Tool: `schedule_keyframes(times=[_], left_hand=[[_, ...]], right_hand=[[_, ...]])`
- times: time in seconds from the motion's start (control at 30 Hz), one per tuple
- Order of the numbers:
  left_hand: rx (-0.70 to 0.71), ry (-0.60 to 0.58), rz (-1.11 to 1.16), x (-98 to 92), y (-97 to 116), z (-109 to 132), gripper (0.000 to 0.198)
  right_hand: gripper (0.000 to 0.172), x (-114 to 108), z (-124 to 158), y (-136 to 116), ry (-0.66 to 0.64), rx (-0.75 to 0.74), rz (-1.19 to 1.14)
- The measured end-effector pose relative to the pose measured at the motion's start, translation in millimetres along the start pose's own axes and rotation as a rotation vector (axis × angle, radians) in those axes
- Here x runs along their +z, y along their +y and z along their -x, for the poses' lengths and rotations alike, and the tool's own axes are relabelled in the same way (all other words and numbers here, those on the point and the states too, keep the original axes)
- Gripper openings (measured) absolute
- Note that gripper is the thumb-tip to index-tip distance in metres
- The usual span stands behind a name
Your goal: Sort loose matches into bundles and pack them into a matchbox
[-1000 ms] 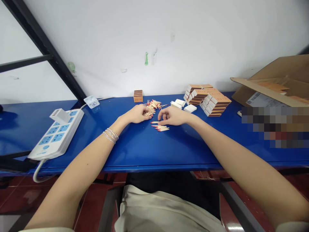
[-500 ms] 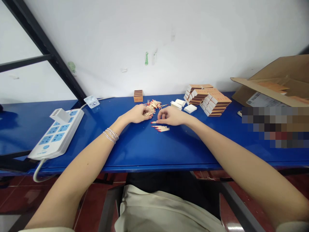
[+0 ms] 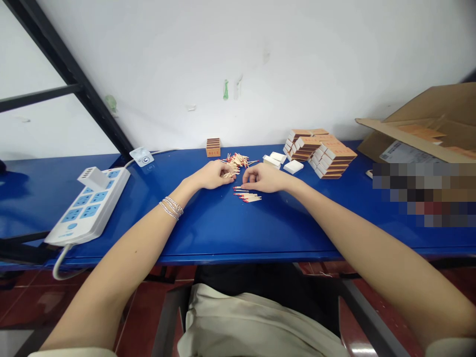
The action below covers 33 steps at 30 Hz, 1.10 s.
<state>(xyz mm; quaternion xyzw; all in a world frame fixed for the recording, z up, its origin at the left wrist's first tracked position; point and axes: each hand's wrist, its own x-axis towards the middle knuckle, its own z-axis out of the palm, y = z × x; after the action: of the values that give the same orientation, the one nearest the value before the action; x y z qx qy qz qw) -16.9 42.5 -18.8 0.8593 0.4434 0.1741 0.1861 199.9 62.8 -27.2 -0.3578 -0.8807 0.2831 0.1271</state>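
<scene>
Several matches lie between the curled fingers of my left hand (image 3: pixel 213 175), which is closed at the near left edge of a loose match pile (image 3: pixel 238 161). My right hand (image 3: pixel 265 179) is closed, thumb and forefinger pinching a red-tipped match (image 3: pixel 237 188) just above the blue tabletop. Right below it, a small row of matches (image 3: pixel 248 197) lies with red heads to the left. Two or three white matchbox trays (image 3: pixel 293 167) rest behind and to the right of my right hand.
Stacked matchboxes (image 3: pixel 327 152) stand at the back right, beside an open cardboard box (image 3: pixel 412 131). A smaller matchbox stack (image 3: pixel 213 148) sits against the wall. On the left are a power strip (image 3: pixel 91 206) with a plugged-in adapter and a white round-buttoned device (image 3: pixel 142 157).
A match near my right fingertips has come down to lie just above the row, while one match stays at the fingertips. My left hand has not visibly moved.
</scene>
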Motion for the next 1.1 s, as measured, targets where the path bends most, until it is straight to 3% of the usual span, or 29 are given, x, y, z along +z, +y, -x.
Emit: schedule_keyframes(times=[0.37, 0.53, 0.83, 1.1], left_hand=[[-0.015, 0.001, 0.004, -0.8, -2, 1, 0.02], [-0.011, 0.013, 0.051, -1.8, -1, 1, 0.02], [-0.103, -0.028, 0.436, 3.6, -2, 0, 0.04], [-0.13, -0.042, 0.43, 2.2, 0, 0, 0.039]], right_hand=[[0.025, 1, -1, 1, 0.031, 0.011, -0.019], [0.027, -3, 2, -2, -0.045, -0.028, -0.106], [0.027, 20, -13, 4, 0.238, -0.04, -0.091], [0.03, 16, -9, -2, 0.162, -0.038, -0.138]])
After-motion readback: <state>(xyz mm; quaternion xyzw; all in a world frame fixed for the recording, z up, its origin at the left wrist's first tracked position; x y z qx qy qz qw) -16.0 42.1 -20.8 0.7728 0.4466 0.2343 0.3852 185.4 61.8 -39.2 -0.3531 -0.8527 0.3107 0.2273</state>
